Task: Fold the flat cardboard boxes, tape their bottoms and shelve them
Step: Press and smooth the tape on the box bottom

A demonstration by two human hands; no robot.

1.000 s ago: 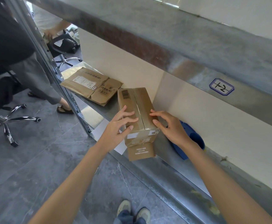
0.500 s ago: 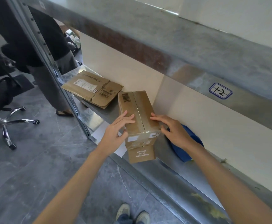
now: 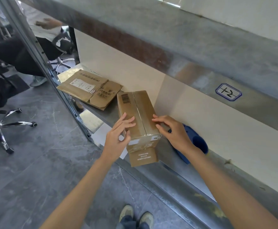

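Observation:
A folded brown cardboard box (image 3: 138, 109) lies on the metal shelf (image 3: 108, 117), taped seam up, one loose flap hanging over the shelf's front edge. My left hand (image 3: 117, 139) clasps its near left edge, fingers on top and thumb down the side. On the near right edge rests my right hand (image 3: 176, 134), fingers spread across the top. The box is held between both hands. A stack of flat cardboard boxes (image 3: 88, 89) lies further left on the same shelf, apart from the folded one.
A blue tape dispenser (image 3: 196, 144) sits on the shelf behind my right wrist. A white sheet (image 3: 100, 134) lies at the shelf's front edge. The upper shelf beam carries a "1-2" label (image 3: 228, 92). The shelf upright (image 3: 41, 60) and office chairs (image 3: 1, 123) stand left.
Both hands stay on the box, the left one having slid to its near left edge. The box has barely shifted. The person standing at the left has moved away.

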